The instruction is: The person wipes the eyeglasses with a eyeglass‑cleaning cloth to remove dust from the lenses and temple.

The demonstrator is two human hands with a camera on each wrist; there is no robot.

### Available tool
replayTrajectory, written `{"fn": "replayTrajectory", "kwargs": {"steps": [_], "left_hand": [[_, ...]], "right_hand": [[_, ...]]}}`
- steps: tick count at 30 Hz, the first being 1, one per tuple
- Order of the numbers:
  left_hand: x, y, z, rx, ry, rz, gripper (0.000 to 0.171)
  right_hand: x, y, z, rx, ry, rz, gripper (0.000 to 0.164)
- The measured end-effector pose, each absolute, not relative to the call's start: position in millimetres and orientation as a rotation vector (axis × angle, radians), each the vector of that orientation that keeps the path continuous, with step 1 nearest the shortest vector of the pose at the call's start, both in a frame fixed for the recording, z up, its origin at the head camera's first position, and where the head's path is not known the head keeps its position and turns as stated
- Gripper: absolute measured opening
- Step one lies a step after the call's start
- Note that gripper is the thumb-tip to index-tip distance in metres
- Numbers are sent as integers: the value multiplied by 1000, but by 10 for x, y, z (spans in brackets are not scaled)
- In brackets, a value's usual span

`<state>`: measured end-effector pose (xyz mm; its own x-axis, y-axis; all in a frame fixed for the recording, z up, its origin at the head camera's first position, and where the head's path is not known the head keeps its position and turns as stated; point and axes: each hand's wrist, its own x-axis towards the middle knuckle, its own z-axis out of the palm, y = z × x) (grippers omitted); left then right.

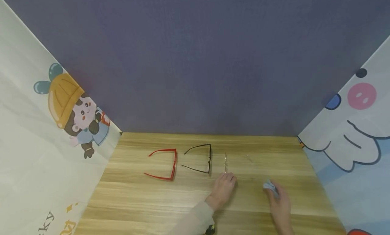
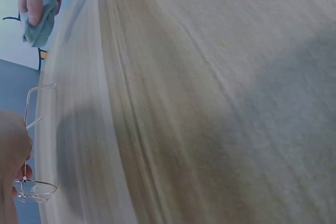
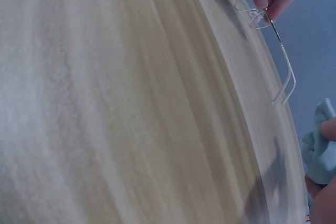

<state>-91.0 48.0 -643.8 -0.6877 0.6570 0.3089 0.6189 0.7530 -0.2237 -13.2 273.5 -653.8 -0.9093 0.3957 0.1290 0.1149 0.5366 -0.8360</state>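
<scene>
My left hand [image 1: 223, 189] pinches a pair of thin wire-framed glasses [image 1: 225, 162] with clear lenses. In the right wrist view, the fingers grip the glasses [image 3: 284, 51] near a lens and hinge, and the pale temples stretch toward my right hand [image 3: 326, 203]. The left wrist view shows the round lenses [image 2: 35, 188] just below the fingers, close over the table. Off to the right, my right hand [image 1: 280, 203] holds a bunched light blue-green cloth [image 1: 269, 186], apart from the glasses. That same cloth [image 2: 41, 22] hangs from the fingertips in the left wrist view.
Red-framed glasses [image 1: 174, 164] and black-framed glasses [image 1: 209, 159] lie on the wooden table [image 1: 137, 201] left of my hands, temples pointing left. A small dark object [image 1: 210, 230] shows by my left sleeve. A grey-blue panel [image 1: 195, 76] rises behind the table, with printed sheets at both sides.
</scene>
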Motion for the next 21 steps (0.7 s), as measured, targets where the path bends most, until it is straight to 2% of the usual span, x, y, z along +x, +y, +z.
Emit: {"fn": "replayTrajectory", "kwargs": {"steps": [5, 9, 15, 21], "left_hand": [[-891, 442, -6477, -979, -2536, 46, 45], [-869, 377, -6510, -988, -2468, -57, 45], [-825, 206, -6515, -990, -2415, -189, 43], [-810, -63, -6480, -971, -2347, -377, 39]], "right_hand": [[-139, 2731, -6645, -191, -2514, 1102, 32], [-144, 2738, -6730, -121, -2553, 1004, 30], [-124, 2746, -6743, -132, -2609, 1020, 38], [-107, 2761, -6733, -148, -2660, 1124, 59]]}}
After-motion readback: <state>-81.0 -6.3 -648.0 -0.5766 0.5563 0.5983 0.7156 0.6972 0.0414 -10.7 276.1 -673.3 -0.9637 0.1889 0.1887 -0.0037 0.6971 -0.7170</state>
